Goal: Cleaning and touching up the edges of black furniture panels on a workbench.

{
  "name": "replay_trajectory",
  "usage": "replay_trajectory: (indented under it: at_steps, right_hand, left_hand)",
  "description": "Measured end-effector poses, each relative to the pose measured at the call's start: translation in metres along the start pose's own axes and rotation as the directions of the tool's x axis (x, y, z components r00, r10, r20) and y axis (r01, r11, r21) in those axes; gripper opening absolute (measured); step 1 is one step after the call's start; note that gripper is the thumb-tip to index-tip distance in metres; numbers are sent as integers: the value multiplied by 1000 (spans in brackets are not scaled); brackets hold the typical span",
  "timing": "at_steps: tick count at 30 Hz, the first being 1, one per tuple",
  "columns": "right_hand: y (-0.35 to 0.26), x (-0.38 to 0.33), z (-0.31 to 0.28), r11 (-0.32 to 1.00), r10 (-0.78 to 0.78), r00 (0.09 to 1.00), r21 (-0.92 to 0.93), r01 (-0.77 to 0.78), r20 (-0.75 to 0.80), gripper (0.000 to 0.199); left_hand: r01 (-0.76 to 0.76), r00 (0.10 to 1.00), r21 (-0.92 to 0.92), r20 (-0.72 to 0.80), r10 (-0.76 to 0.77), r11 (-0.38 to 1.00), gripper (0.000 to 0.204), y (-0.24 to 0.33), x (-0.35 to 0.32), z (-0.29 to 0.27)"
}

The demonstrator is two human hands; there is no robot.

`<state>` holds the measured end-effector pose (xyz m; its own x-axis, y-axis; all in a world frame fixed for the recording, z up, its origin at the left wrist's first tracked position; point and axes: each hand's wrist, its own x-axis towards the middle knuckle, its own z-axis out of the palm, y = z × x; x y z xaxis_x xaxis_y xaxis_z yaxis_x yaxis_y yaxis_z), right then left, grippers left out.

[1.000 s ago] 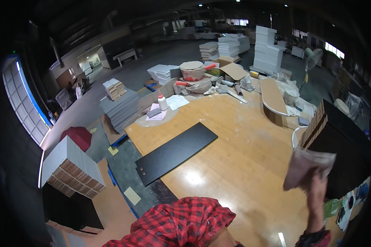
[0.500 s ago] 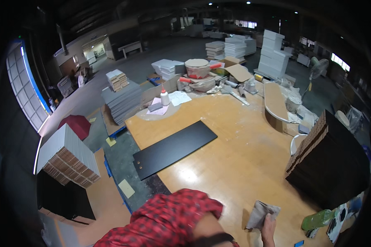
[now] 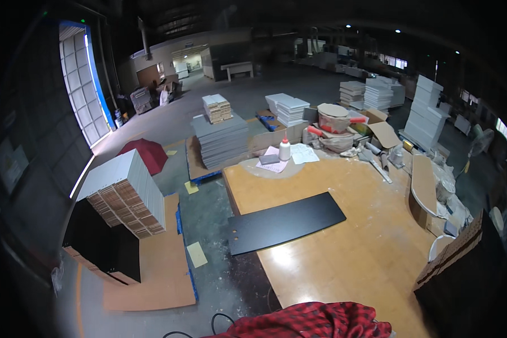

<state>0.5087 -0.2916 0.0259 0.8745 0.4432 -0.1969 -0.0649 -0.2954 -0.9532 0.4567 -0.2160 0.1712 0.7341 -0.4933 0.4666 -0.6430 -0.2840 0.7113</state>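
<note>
Neither hand is showing in the head view, only a red plaid sleeve (image 3: 315,322) is poking in at the lower edge, so (their grip being out of sight) reaching squarely for the black panel (image 3: 284,222), which is lying flat on the wooden table (image 3: 355,265) ahead, is looking wisest.

We see a dusty wooden worktable (image 3: 343,248). A long black panel (image 3: 284,222) lies flat at its nine o'clock edge. At twelve o'clock stand a white bottle (image 3: 284,150) and loose papers (image 3: 305,153).
</note>
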Motion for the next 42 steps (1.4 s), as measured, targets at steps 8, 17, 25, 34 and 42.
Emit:
replay_trajectory:
  at_steps: [8, 17, 25, 34, 42]
  right_hand:
    - [-21, -4, 15, 997, -52, 996, -54, 56, 66, 41]
    - [-10, -17, 48, 996, -79, 981, -28, 85, 175, 41]
    - [38, -3, 51, 984, -169, 958, -11, 176, 230, 41]
    - [67, 1, -57, 987, -109, 993, -127, 103, -46, 41]
    - [92, 18, -67, 997, 41, 979, -51, -52, -201, 43]
  left_hand:
    - [-133, 991, 4, -9, 133, 991, 34, 15, 20, 6]
    - [-184, 983, -9, 8, 184, 983, 35, 27, 22, 20]
    - [-383, 920, -27, 77, 384, 923, 37, 51, 60, 32]
    - [-300, 938, 527, 9, 348, 795, 59, -11, 142, -76]
    - [343, 853, 641, -519, 59, 686, 77, -99, 169, -151]
